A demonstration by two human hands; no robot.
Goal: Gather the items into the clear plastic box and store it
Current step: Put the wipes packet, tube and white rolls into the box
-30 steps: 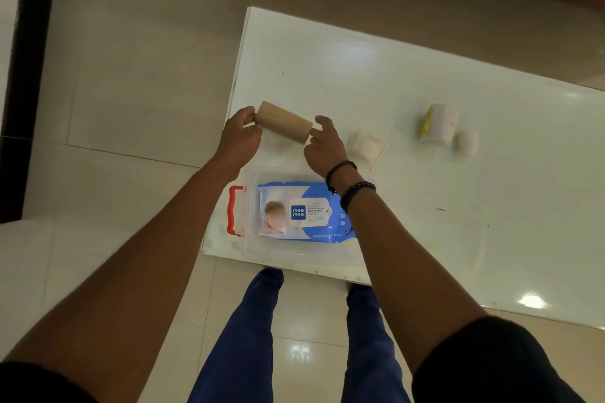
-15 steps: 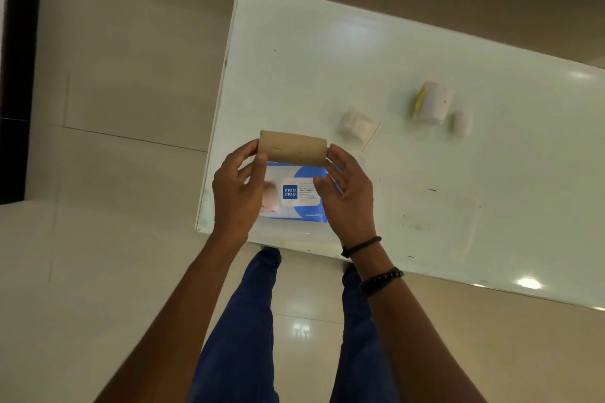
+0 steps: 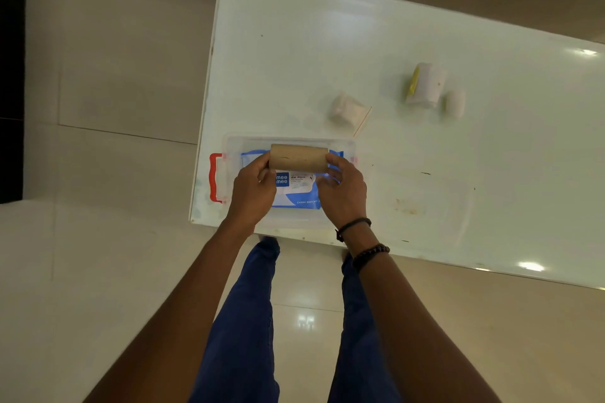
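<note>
A clear plastic box (image 3: 288, 139) with a red handle (image 3: 214, 177) sits at the near left corner of the white table (image 3: 327, 42). A blue wet-wipes pack (image 3: 296, 193) lies inside it. I hold a brown cardboard tube (image 3: 298, 158) level over the box's far half, one end in my left hand (image 3: 253, 190) and the other in my right hand (image 3: 343, 191). Whether the tube touches the pack I cannot tell.
Beyond the box lies a small white wrapped bundle (image 3: 347, 109). Further right stand a white roll with a yellow end (image 3: 425, 85) and a small white roll (image 3: 455, 104). The table's left edge and near edge are close to the box.
Both hands carried the tube from the table beyond the box toward me. It now sits over the box above the wipes pack.
</note>
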